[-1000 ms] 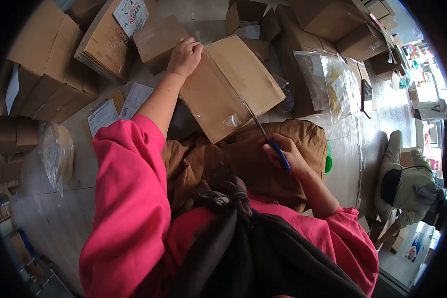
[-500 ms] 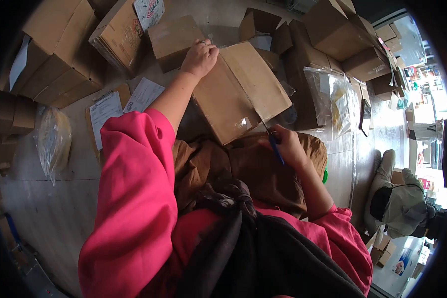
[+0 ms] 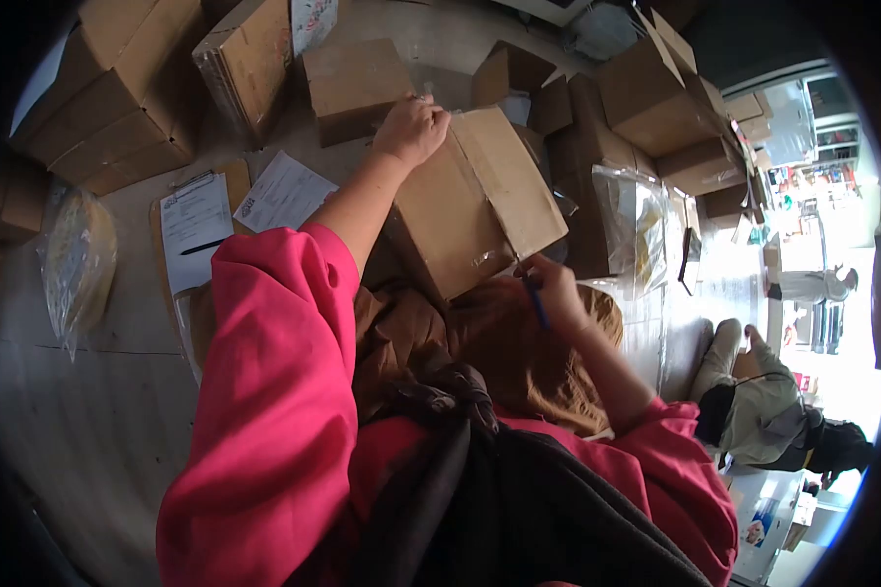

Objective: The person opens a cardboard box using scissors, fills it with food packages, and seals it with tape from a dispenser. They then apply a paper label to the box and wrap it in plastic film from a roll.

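Observation:
A brown cardboard box (image 3: 450,210) rests tilted at my lap, its lighter flap (image 3: 514,181) on the right side. My left hand (image 3: 413,129) is closed on the box's far top edge. At the near right corner of the box, my right hand (image 3: 556,293) is closed round a blue-handled tool (image 3: 537,303), whose tip meets the seam beside the flap. The tool looks like a knife or scissors; its blade is mostly hidden by the box and fingers.
Left of my arm lie a clipboard (image 3: 196,230) with a pen and a loose printed sheet (image 3: 284,191). Plastic-wrapped packets (image 3: 80,264) lie further left and right. Cardboard boxes (image 3: 357,83) stand ahead. Another person (image 3: 759,406) sits at the right.
The view has shifted a little, and more of the clipboard shows. My right hand and the blue tool have moved slightly along the box's near corner. My left hand keeps its hold.

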Motion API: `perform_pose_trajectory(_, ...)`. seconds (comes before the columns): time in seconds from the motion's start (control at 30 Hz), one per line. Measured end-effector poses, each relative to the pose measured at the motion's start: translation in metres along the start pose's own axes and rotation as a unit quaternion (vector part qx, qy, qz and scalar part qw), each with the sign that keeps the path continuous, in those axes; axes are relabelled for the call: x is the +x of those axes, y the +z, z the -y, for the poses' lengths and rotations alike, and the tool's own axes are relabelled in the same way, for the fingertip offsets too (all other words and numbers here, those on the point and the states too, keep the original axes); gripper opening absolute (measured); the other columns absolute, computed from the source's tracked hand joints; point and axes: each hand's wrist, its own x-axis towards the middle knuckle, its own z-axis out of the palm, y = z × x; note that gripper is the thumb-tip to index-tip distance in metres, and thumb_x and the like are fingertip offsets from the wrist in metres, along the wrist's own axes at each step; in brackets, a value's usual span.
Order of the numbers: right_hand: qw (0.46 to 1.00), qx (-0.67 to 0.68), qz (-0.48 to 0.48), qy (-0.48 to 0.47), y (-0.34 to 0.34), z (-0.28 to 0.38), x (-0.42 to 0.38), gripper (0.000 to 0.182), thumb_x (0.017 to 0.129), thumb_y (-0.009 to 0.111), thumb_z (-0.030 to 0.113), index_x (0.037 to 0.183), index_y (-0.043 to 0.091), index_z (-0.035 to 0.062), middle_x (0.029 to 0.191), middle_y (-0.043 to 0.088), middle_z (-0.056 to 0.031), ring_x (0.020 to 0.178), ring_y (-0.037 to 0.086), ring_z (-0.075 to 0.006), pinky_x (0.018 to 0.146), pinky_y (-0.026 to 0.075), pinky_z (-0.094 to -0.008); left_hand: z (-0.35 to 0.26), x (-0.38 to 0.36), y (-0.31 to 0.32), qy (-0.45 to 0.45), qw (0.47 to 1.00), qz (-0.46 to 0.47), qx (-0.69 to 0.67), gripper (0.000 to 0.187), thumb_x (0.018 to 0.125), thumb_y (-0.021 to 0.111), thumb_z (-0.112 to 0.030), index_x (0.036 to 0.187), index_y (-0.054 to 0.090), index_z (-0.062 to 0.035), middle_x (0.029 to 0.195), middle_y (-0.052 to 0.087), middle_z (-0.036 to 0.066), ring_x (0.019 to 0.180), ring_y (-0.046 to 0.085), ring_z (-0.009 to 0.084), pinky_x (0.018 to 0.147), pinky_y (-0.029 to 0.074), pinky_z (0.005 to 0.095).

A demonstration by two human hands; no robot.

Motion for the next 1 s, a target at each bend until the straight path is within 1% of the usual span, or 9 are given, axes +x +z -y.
perform_pose_trajectory(0.1, 0.992, -0.069, -0.066, -0.086, 0.01, -0.003, 0.006, 0.039, 0.072, 0.076, 0.033, 0.078, 0.058, -0.0008, 0.052, 0.055, -0.0083, 0.045, 0.051, -0.0103, 0.042, 0.039, -0.0271, 0.0, 0.0, -0.001, -0.023, 0.999, 0.029, -0.012, 0.009, 0.073, 0.051, -0.009, 0.065, 0.054, -0.0086, 0.066, 0.061, 0.007, 0.073, 0.061, 0.0242, 0.07, 0.044, 0.0388)
perform_pose_trajectory(0.17, 0.998, 0.032, -0.005, 0.053, 0.006, 0.009, 0.007, 0.04, 0.072, 0.076, 0.034, 0.077, 0.059, -0.0014, 0.05, 0.053, -0.0085, 0.044, 0.051, -0.0113, 0.042, 0.039, -0.0271, 0.001, -0.002, -0.001, -0.025, 1.0, 0.007, -0.004, 0.01, 0.074, 0.051, -0.01, 0.065, 0.054, -0.0083, 0.067, 0.062, 0.008, 0.072, 0.062, 0.0244, 0.071, 0.043, 0.0388)
perform_pose_trajectory(0.23, 0.999, -0.045, -0.027, 0.0, 0.0, 0.019, 0.016, 0.039, 0.073, 0.076, 0.034, 0.075, 0.06, -0.0022, 0.05, 0.053, -0.0073, 0.041, 0.051, -0.0123, 0.039, 0.039, -0.0264, 0.001, -0.001, 0.0, -0.019, 1.0, 0.013, -0.019, 0.01, 0.075, 0.05, -0.01, 0.066, 0.054, -0.0081, 0.067, 0.062, 0.008, 0.073, 0.062, 0.025, 0.073, 0.043, 0.0388)
perform_pose_trajectory(0.3, 0.994, 0.028, 0.037, 0.097, -0.01, 0.04, 0.023, 0.041, 0.072, 0.076, 0.035, 0.074, 0.061, -0.003, 0.051, 0.055, -0.0078, 0.042, 0.053, -0.0136, 0.041, 0.042, -0.0278, -0.001, -0.002, -0.001, -0.018, 1.0, 0.019, -0.013, 0.011, 0.075, 0.05, -0.01, 0.066, 0.054, -0.008, 0.067, 0.062, 0.008, 0.073, 0.062, 0.0252, 0.073, 0.043, 0.0389)
perform_pose_trajectory(0.5, 0.997, -0.035, -0.018, -0.067, 0.003, 0.019, 0.05, 0.043, 0.07, 0.077, 0.037, 0.072, 0.06, -0.0024, 0.049, 0.054, -0.0077, 0.038, 0.051, -0.0136, 0.036, 0.04, -0.0268, 0.0, -0.002, 0.001, -0.023, 0.999, 0.022, -0.008, 0.009, 0.073, 0.05, -0.008, 0.065, 0.052, -0.0069, 0.066, 0.059, 0.009, 0.073, 0.06, 0.026, 0.073, 0.043, 0.0391)
perform_pose_trajectory(0.6, 0.988, 0.08, 0.058, 0.115, -0.01, 0.056, 0.051, 0.04, 0.073, 0.075, 0.037, 0.066, 0.056, 0.0018, 0.047, 0.051, -0.003, 0.038, 0.049, -0.0106, 0.036, 0.038, -0.0244, 0.002, -0.002, 0.0, -0.014, 1.0, 0.011, -0.015, 0.007, 0.071, 0.05, -0.007, 0.064, 0.05, -0.0059, 0.065, 0.057, 0.01, 0.073, 0.058, 0.0268, 0.071, 0.044, 0.0395)
perform_pose_trajectory(0.77, 0.994, 0.052, 0.058, 0.079, -0.011, 0.042, 0.054, 0.037, 0.074, 0.075, 0.034, 0.073, 0.061, -0.0004, 0.049, 0.053, -0.0036, 0.042, 0.051, -0.0096, 0.038, 0.039, -0.024, 0.003, -0.003, 0.002, -0.017, 1.0, 0.015, 0.001, 0.011, 0.075, 0.049, -0.01, 0.068, 0.056, -0.007, 0.07, 0.064, 0.009, 0.073, 0.062, 0.0253, 0.073, 0.043, 0.0385)
perform_pose_trajectory(0.9, 0.999, 0.031, 0.026, 0.015, -0.002, 0.025, 0.051, 0.032, 0.075, 0.074, 0.028, 0.081, 0.064, -0.0014, 0.053, 0.056, -0.0038, 0.047, 0.053, -0.0084, 0.041, 0.039, -0.0237, -0.006, 0.001, -0.008, -0.076, 0.994, 0.071, 0.03, 0.017, 0.078, 0.047, -0.015, 0.069, 0.059, -0.0062, 0.071, 0.064, 0.008, 0.08, 0.061, 0.0253, 0.075, 0.044, 0.04)
perform_pose_trajectory(1.0, 0.997, 0.06, 0.033, 0.019, -0.005, 0.03, 0.049, 0.029, 0.076, 0.073, 0.025, 0.083, 0.063, -0.0019, 0.052, 0.055, -0.0033, 0.044, 0.05, -0.0072, 0.038, 0.037, -0.0233, -0.009, 0.005, -0.012, -0.205, 0.974, 0.025, -0.096, 0.026, 0.079, 0.046, -0.013, 0.059, 0.056, -0.001, 0.068, 0.059, 0.016, 0.077, 0.056, 0.0313, 0.074, 0.046, 0.0414)
